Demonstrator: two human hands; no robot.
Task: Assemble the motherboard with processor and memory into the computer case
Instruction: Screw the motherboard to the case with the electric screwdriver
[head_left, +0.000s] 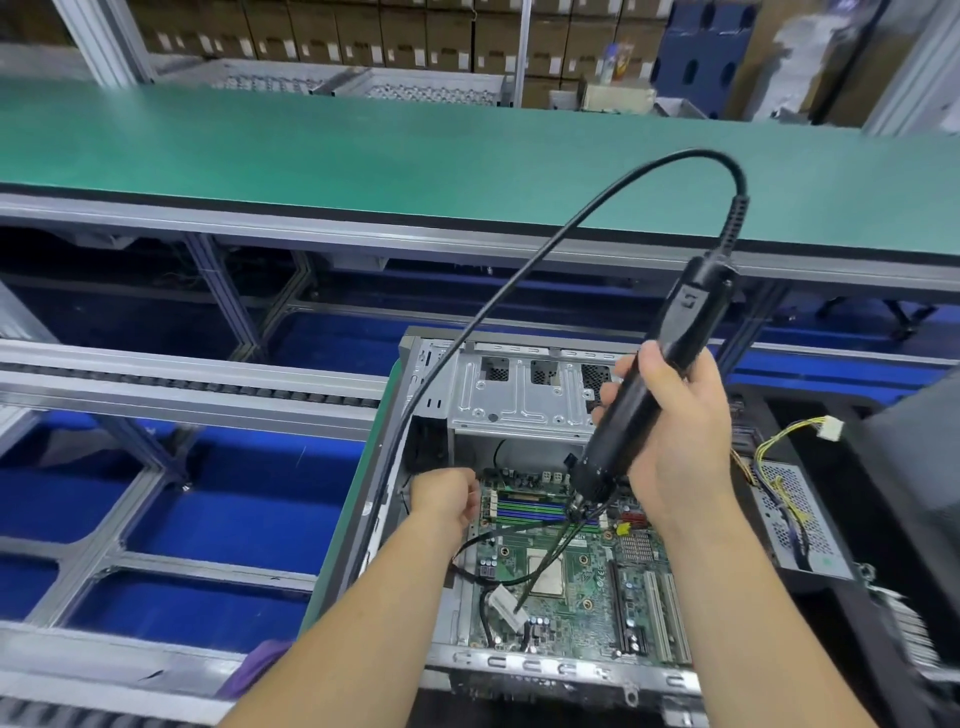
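My left hand (445, 500) curls at the motherboard's (571, 577) left edge inside the computer case (415, 395) — whether it pinches anything, I cannot tell. The board lies flat in the case, memory sticks (530, 508) seated. My right hand (675, 441) grips the electric screwdriver (639, 405), bit down near the memory slots — likely the screw-fastening step. Next: seat bit squarely on a screw.

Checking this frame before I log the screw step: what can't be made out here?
Head view only:
- Screwdriver bit tip: thin, lost among cables over the motherboard.
- Left hand fingers: curled out of sight at the case wall.
- Any screw: too small.
- Power supply: blurred.
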